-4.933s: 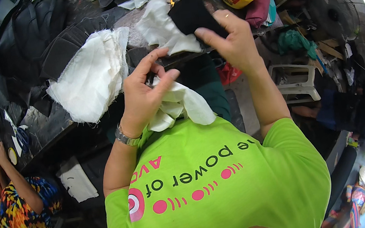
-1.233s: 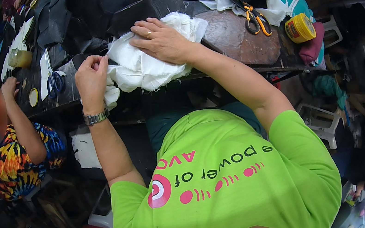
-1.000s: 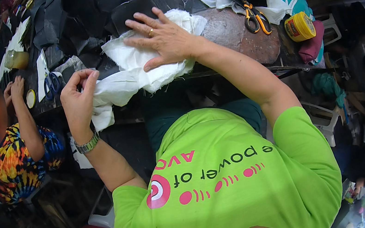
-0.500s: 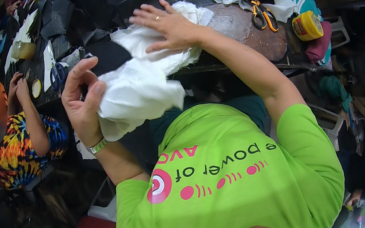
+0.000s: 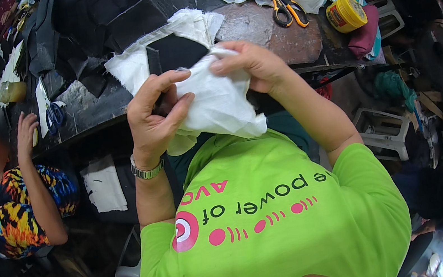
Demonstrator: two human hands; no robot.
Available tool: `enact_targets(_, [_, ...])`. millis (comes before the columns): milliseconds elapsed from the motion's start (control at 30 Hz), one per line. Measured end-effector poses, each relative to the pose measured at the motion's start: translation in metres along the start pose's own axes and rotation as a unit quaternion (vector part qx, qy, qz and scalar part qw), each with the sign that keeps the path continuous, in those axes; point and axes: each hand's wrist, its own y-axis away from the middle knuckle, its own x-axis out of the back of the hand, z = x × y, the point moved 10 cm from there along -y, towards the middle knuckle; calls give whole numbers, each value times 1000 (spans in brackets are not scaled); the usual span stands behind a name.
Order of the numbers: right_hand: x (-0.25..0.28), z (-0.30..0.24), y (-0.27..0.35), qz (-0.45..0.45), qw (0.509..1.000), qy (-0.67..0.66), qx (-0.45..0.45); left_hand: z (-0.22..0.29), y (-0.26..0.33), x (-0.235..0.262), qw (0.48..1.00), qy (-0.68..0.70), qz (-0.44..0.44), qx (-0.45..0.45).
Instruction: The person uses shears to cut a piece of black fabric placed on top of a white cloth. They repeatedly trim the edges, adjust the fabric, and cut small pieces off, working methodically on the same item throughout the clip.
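A thin white cloth (image 5: 216, 98) hangs between my hands at the table's near edge, its lower corner drooping over my lap. My left hand (image 5: 153, 114), with a watch on the wrist, has its thumb and forefinger closed on the cloth's left side. At the upper right corner my right hand (image 5: 256, 65) pinches it between thumb and fingers. Just beyond, a flat black piece (image 5: 173, 53) lies on another frayed white cloth (image 5: 197, 23) on the tabletop. The lifted cloth hides the near part of that black piece.
Orange-handled scissors (image 5: 288, 9) and a yellow tub (image 5: 346, 13) are at the right. Dark pieces (image 5: 87, 27) pile up along the back of the table (image 5: 80, 101). Blue-handled scissors (image 5: 53, 114) lie left, near another person's hand (image 5: 26, 132).
My right hand, earlier spread flat on the white cloth, now pinches the cloth's corner. My left hand has moved right. More of the black piece shows. The other person's hands have parted.
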Motion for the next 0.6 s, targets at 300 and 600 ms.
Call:
enact_targets(300, [3,-82,71,153,837,426,307,-17,11,-20,989,51,-27,139])
enact_targets(600, [-77,-27,62,0,752,546,370,-44,16,-42,952,217,-20,215])
